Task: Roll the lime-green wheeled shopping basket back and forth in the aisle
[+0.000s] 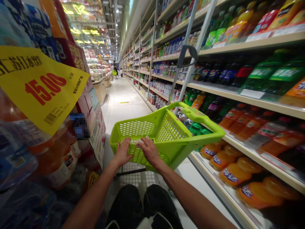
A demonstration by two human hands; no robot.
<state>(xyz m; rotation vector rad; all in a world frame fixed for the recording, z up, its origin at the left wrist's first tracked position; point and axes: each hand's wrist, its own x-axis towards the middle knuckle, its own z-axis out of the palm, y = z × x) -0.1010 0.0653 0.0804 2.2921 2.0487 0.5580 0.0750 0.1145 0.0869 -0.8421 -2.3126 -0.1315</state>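
Note:
A lime-green shopping cart [177, 152] with a perforated plastic basket stands sideways in front of my knees, its handle to the right. My left hand [122, 152] rests on the basket's near rim, fingers stretched out and thumb apart. Beside it, my right hand [151, 151] presses a crumpled white wipe or tissue [138, 142] against the same rim. Its fingers partly cover the white piece, so its exact kind is unclear. Inside the basket, the part behind my hands is hidden.
Shelves of soft drink bottles [230, 170] run along the right, close to the cart. Stacked drinks and cartons [97, 140] stand at the left, with a yellow price sign [45, 86] jutting out. A tiled aisle [119, 111] leads ahead to a distant person [115, 68].

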